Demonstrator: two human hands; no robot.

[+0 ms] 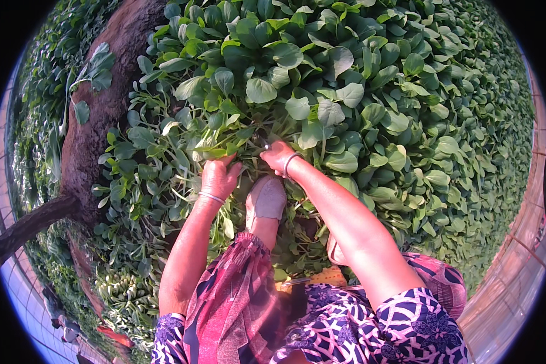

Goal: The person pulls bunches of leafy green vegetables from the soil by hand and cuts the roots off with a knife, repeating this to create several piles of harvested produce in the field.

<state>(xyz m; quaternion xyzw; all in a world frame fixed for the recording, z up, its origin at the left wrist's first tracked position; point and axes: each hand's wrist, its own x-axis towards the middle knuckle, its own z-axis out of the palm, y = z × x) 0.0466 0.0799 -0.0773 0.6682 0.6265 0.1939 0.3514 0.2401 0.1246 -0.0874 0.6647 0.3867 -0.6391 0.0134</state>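
Observation:
My left hand grips a bunch of leafy greens, its fingertips partly hidden behind the leaves. Close beside it, my right hand is closed around a small tool. A shiny bit of metal and a dark part of that tool show at the fingers; the rest is lost among the stems. Both hands are low at the near edge of a dense bed of broad-leaved greens. Just below them is the toe of my light-coloured shoe. Each wrist wears a bangle.
Loose plants lie to the left, beside a bare soil ridge and a dark wooden post. A pile of pale-stemmed greens sits lower left. Something yellow-orange is beneath me. People are at far lower left.

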